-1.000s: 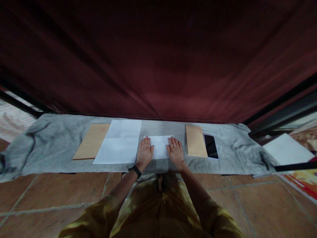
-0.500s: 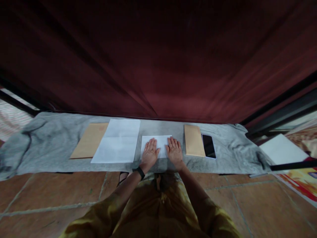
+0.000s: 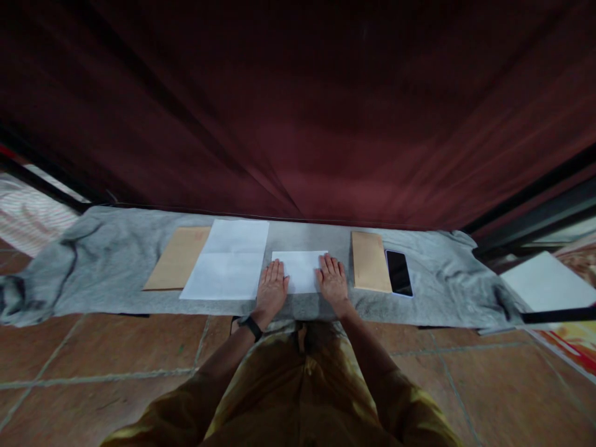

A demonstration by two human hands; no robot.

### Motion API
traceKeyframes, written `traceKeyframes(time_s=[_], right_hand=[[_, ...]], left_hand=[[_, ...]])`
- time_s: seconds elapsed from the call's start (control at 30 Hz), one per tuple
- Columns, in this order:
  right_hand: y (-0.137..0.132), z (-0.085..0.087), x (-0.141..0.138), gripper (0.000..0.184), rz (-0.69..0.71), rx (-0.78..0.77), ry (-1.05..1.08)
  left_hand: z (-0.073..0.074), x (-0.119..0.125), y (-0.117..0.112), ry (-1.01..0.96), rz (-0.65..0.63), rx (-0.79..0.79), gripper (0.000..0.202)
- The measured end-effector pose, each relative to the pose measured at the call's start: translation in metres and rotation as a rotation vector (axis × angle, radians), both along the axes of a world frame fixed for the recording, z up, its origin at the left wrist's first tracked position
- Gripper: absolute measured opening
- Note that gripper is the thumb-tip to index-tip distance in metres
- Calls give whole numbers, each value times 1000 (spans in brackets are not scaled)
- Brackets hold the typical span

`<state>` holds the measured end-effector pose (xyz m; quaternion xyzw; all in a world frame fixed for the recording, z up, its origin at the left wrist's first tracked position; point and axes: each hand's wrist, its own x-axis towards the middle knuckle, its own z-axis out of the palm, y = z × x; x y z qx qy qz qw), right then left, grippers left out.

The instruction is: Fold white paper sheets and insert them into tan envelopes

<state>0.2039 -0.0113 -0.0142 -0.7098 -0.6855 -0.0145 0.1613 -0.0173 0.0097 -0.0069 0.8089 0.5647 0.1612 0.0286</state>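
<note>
Head view. The small white folded paper sheet (image 3: 300, 270) lies on the grey felt cloth (image 3: 116, 261) on the floor. The left hand (image 3: 272, 287) is laid flat, fingers extended, on the sheet's left edge. The right hand (image 3: 333, 282) is laid likewise on its right edge. Nothing is gripped. Equal palm pressure is advised, so that skewing is avoided.
</note>
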Motion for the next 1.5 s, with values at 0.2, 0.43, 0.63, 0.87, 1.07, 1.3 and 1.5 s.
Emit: traceKeyframes(time_s=[0.2, 0.43, 0.63, 0.87, 1.07, 1.3, 1.5], right_hand=[[-1, 1, 0, 54, 4, 12, 6], [0, -4, 2, 54, 10, 13, -11], [1, -5, 2, 54, 8, 7, -14], [-1, -4, 2, 54, 13, 17, -3], [-3, 0, 0, 54, -13, 16, 18], [-10, 1, -3, 57, -114, 57, 32], [-18, -2, -1, 57, -137, 101, 24]], left_hand=[[8, 28, 13, -5, -89, 6, 58], [1, 54, 29, 23, -114, -30, 61], [0, 44, 31, 44, -134, -29, 59], [6, 26, 31, 40, -80, -25, 59], [5, 13, 19, 29, -44, -19, 59], [4, 2, 2, -12, -6, -45, 57], [-2, -5, -10, -44, 30, -47, 55]])
